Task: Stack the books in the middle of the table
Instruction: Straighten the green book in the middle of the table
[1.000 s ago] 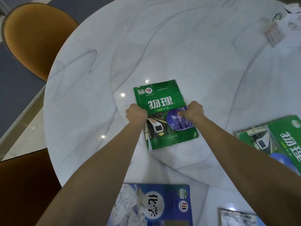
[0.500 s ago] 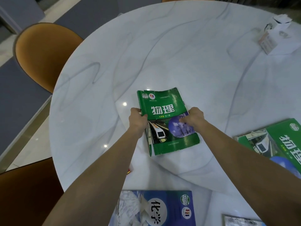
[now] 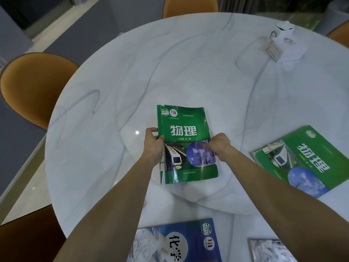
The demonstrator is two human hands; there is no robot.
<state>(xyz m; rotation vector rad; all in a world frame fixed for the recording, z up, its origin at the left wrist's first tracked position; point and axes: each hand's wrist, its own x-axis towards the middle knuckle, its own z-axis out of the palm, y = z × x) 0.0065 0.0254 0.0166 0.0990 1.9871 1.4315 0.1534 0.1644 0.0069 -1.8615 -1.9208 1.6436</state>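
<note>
Left hand [image 3: 153, 146]: we grip the green book's [image 3: 186, 144] left edge, fingers curled around it.
Green book: between our hands, on the desk [image 3: 188, 72].
Right hand [image 3: 220, 146]: we pinch its right edge.
Second green book [image 3: 306, 159]: right of our right hand.

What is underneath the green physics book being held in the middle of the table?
Only the white marble table shows around the green physics book; nothing pokes out. Directly beneath is covered.

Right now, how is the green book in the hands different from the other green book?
The middle green book is gripped on both sides by the left hand and right hand; the right green book lies untouched. The middle one sits straight; the right one lies turned, near the table edge. Both covers look the same.
</note>
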